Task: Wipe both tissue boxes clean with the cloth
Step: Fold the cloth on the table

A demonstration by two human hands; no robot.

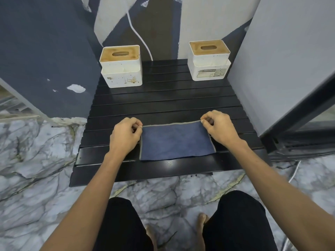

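The left hand and right hand are each pinching a far corner of the blue cloth, which is lying flat near the front of the black slatted table. The fingertips are curling under, hiding the grip itself. The stained left tissue box and right tissue box are standing well apart at the table's back; only "TISSUE HOLDER" on the right box's label is proving readable.
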